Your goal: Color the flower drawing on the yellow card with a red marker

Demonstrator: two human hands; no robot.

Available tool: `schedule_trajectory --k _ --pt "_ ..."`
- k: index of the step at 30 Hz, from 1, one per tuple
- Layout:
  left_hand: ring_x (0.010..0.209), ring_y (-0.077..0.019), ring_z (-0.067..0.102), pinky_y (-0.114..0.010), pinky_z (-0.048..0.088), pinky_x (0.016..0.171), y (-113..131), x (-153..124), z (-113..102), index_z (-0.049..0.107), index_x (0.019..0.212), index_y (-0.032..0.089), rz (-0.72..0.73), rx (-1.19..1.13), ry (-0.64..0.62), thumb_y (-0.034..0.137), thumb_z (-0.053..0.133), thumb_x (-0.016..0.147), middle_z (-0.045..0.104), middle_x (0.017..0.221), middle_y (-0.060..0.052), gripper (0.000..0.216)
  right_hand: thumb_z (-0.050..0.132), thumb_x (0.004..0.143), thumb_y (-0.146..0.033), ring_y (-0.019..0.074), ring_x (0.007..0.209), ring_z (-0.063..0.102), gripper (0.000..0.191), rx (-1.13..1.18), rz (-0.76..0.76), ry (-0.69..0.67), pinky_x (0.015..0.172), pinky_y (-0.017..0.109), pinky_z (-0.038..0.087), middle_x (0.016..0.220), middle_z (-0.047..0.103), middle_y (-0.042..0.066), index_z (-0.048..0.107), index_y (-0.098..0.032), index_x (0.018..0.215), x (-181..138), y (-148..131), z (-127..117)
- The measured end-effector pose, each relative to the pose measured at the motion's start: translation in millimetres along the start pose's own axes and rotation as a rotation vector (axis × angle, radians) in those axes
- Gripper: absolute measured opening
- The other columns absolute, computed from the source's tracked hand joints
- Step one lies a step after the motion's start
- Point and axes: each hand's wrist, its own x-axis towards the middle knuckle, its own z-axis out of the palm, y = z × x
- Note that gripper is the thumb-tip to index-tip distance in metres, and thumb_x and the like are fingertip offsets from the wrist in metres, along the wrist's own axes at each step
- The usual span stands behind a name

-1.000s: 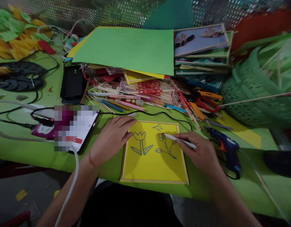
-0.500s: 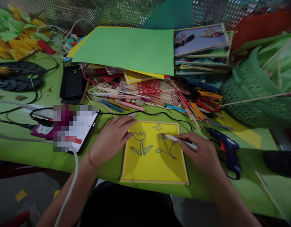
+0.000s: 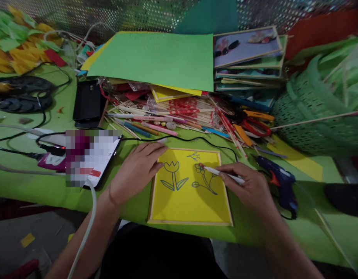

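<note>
A yellow sheet in a thin wooden frame [image 3: 190, 205] lies on the table in front of me. Dark outlines of a tulip [image 3: 171, 167], a flower on a branching stem [image 3: 208, 182] and a small bird [image 3: 194, 156] are drawn on it. Pinched in my right hand [image 3: 248, 184] is a white felt-tip pen [image 3: 225, 174], its tip at the flower head, where some petals are red. My left hand [image 3: 140, 164] lies flat on the frame's upper left corner, fingers stretched out. Just past those fingertips is a small pale piece [image 3: 162, 140], perhaps a pen cap.
Markers [image 3: 138, 129], bamboo sticks [image 3: 184, 106] and orange-handled scissors [image 3: 256, 126] crowd the area behind the frame. A glue gun [image 3: 279, 184] lies right of my hand, below a green basket [image 3: 315, 108]. Green card [image 3: 155, 58] and a phone [image 3: 106, 162] with cables are also there.
The pen and my right hand have shifted very slightly to the right at the flower head. My left hand and the frame stay in place.
</note>
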Motion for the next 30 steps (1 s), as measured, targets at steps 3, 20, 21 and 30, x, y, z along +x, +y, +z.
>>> schedule_trajectory --k 3,20,21,30 --pt "0.132 -0.0295 0.054 -0.048 0.044 0.113 0.5 0.4 -0.5 0.06 0.138 0.018 -0.002 -0.003 0.0 0.026 0.056 0.101 0.061 0.145 -0.01 0.039 0.062 0.095 -0.029 0.0229 0.082 0.073 0.015 0.001 0.006 -0.004 0.073 0.035 0.055 0.092 0.078 0.004 0.075 -0.025 0.098 -1.0 2.0 0.2" --pt "0.131 -0.0297 0.055 -0.048 0.045 0.112 2.9 1.1 -2.3 0.06 0.138 0.017 0.002 0.005 -0.001 0.024 0.057 0.1 0.062 0.144 -0.011 0.039 0.063 0.095 -0.028 0.0226 0.085 0.073 0.014 0.015 -0.013 0.018 0.074 0.035 0.054 0.094 0.078 0.003 0.075 -0.025 0.1 1.2 0.9 1.6" --pt "0.131 -0.0297 0.055 -0.048 0.045 0.112 2.8 1.1 -2.1 0.06 0.138 0.017 0.001 0.003 -0.001 0.023 0.057 0.1 0.062 0.144 -0.011 0.039 0.063 0.095 -0.028 0.0223 0.085 0.072 0.013 0.013 -0.015 0.021 0.074 0.035 0.054 0.094 0.078 0.003 0.075 -0.025 0.1 1.1 1.1 1.9" --pt "0.131 -0.0294 0.055 -0.047 0.045 0.11 1.2 0.5 0.3 0.06 0.138 0.017 0.008 0.024 0.005 0.024 0.058 0.1 0.061 0.145 -0.01 0.038 0.062 0.096 -0.024 0.0208 0.086 0.071 0.015 0.008 -0.042 0.017 0.076 0.033 0.052 0.097 0.078 0.002 0.075 -0.025 0.103 2.2 2.4 3.2"
